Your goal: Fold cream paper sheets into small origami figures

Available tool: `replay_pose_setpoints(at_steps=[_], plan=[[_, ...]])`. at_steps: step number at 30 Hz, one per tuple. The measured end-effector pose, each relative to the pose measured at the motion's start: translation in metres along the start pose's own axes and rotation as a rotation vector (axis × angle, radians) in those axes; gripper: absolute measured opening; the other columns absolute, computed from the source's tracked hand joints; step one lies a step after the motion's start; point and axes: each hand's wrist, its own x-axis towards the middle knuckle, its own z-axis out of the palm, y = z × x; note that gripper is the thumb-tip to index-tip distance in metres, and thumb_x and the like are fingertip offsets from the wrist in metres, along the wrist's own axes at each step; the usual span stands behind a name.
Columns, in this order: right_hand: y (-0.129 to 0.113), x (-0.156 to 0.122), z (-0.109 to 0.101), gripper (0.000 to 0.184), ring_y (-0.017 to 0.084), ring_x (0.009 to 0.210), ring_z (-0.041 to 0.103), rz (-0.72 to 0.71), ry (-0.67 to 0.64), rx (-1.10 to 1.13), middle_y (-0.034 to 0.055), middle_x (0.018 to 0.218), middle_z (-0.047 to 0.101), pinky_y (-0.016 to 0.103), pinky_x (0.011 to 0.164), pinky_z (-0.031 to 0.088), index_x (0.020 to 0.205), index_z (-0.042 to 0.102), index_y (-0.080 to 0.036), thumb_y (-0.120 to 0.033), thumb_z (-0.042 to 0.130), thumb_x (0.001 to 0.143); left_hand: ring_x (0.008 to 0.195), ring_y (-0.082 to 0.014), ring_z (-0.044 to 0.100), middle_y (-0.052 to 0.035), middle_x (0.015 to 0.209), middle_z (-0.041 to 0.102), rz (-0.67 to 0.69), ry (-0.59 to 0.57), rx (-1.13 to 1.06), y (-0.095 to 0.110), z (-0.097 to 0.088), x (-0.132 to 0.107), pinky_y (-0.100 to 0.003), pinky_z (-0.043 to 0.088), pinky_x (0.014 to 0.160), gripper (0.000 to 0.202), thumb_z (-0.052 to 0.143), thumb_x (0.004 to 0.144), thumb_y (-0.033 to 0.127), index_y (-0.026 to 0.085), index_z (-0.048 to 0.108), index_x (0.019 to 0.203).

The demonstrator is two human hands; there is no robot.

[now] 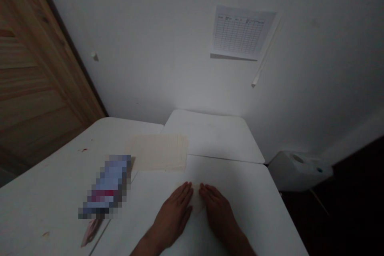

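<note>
A small cream sheet of paper point(197, 202) lies on the white table, mostly covered by my two hands. My left hand point(177, 210) rests flat on its left side, fingers stretched forward. On the right side of the paper lies my right hand point(218, 207), its fingers also straight and flat. A narrow strip of the paper shows between them. Farther back and to the left is a stack of cream paper sheets point(160, 152), out of contact with both hands.
White tabletops point(255, 196) stand against the wall with seams between them. A pixelated phone-like object point(109, 184) lies left on a pinkish support point(91, 232). A printed sheet point(238, 34) hangs on the wall. A white box-like item point(300, 170) stands beyond the right edge; a wooden door point(39, 72) is left.
</note>
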Motion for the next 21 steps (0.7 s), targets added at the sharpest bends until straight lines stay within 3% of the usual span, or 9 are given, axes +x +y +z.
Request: replay_pose_setpoints(at_steps=[14,21], plan=[[0.016,-0.028,-0.013,0.046,0.022,0.131,0.044,0.089,0.021,-0.083,0.0071,0.138,0.052,0.042,0.106,0.043,0.137,0.047,-0.017,-0.011,0.037,0.092,0.128,-0.0280,0.046,-0.0123,0.140,0.049,-0.081,0.046,0.149,-0.016,-0.008,-0.023,-0.047,0.044,0.103,0.045,0.046,0.095,0.037,0.018,0.047,0.136],[0.014,-0.019,-0.020,0.033,0.022,0.123,0.050,0.134,0.044,-0.045,0.0039,0.131,0.058,0.038,0.102,0.046,0.124,0.059,-0.020,-0.017,0.043,0.095,0.123,-0.0293,0.053,-0.0117,0.132,0.057,-0.107,0.072,0.160,-0.018,-0.007,-0.017,-0.048,0.048,0.099,0.038,0.045,0.096,0.038,0.017,0.058,0.124]])
